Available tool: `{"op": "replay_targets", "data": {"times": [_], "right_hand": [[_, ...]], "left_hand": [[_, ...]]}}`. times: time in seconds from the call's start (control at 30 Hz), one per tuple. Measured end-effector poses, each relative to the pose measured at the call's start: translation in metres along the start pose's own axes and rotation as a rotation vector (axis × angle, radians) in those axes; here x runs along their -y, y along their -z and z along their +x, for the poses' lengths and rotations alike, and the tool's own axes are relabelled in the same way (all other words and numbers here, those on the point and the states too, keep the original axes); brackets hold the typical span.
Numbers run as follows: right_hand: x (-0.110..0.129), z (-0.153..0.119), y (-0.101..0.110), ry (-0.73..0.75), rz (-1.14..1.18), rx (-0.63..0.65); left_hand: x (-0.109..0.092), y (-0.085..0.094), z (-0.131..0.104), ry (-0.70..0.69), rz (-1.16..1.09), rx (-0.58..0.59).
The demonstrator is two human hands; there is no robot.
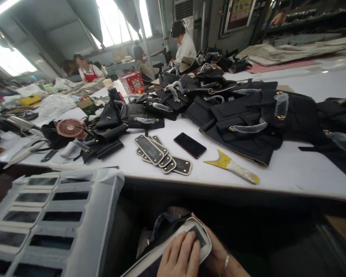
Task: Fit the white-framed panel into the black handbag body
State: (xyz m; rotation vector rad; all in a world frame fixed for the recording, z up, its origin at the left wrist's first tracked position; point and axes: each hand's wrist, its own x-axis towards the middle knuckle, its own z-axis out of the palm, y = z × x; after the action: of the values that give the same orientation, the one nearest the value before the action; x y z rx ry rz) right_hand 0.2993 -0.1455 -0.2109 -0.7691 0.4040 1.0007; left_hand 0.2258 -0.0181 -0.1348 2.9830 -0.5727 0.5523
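Observation:
Below the table edge, a black handbag (152, 253) with a cream-edged base panel (207, 248) is tilted on the lap, its plastic-wrapped handle at the far side. My left hand (180, 256) is closed over the panel, fingers side by side and pressed down; its thumb is hidden. Around the bag's right end, my right hand (215, 246) grips from behind, with most of its fingers out of sight. A bracelet (226, 261) circles that wrist. Straight ahead on the table lie several loose cream-edged panels (150, 149) with metal studs.
A phone (189, 145) and a yellow-ended tool (232, 166) lie near the edge of the white table (294, 175). Black handbags (242, 127) are piled behind. To the left stands a grey rack (83, 231) bearing more panels. A pink fan (70, 127) and co-workers are farther back.

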Motion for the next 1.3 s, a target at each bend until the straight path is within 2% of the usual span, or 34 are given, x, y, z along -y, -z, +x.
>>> {"op": "replay_targets", "data": {"times": [0.07,0.17,0.27,0.33,0.47,0.53,0.6,0.7,0.77,0.83,0.97,1.07,1.17,1.3], "right_hand": [[0.007,0.0,0.009,0.081,-0.166,-0.083],[0.037,-0.007,0.019,0.264,-0.433,-0.207],[0.08,-0.028,0.006,0.441,-0.668,-0.222],[0.105,-0.044,-0.018,0.548,-0.908,-0.091],[0.132,-0.06,-0.073,0.905,-1.938,0.432],[0.136,-0.058,-0.091,0.933,-2.302,0.601],[0.137,-0.052,-0.099,0.904,-2.509,0.726],[0.137,-0.041,-0.099,0.906,-2.516,0.846],[0.136,-0.031,-0.093,0.891,-2.401,0.825],[0.135,-0.023,-0.087,0.862,-2.293,0.733],[0.129,-0.018,-0.08,0.834,-2.172,0.469],[0.128,-0.027,-0.085,0.806,-2.099,0.394],[0.13,-0.033,-0.099,0.773,-2.067,0.5],[0.129,-0.025,-0.118,0.718,-2.079,0.747]], "left_hand": [[0.001,-0.003,-0.001,-0.019,0.009,-0.035],[0.004,-0.005,0.0,-0.082,0.027,-0.1],[0.006,-0.002,0.002,-0.084,0.022,-0.134],[0.005,0.0,0.004,-0.066,0.01,-0.142],[0.004,0.002,0.008,-0.043,0.016,-0.166],[0.005,0.002,0.008,-0.04,0.012,-0.176],[0.005,0.002,0.008,-0.031,-0.002,-0.176],[0.001,0.001,0.007,0.008,-0.036,-0.179],[-0.003,-0.002,0.009,0.045,-0.052,-0.201],[-0.007,-0.005,0.011,0.081,-0.068,-0.231],[-0.01,-0.006,0.017,0.14,-0.118,-0.269],[-0.009,-0.003,0.017,0.15,-0.136,-0.224],[-0.01,-0.003,0.015,0.154,-0.133,-0.198],[-0.013,-0.003,0.014,0.184,-0.154,-0.213]]}}
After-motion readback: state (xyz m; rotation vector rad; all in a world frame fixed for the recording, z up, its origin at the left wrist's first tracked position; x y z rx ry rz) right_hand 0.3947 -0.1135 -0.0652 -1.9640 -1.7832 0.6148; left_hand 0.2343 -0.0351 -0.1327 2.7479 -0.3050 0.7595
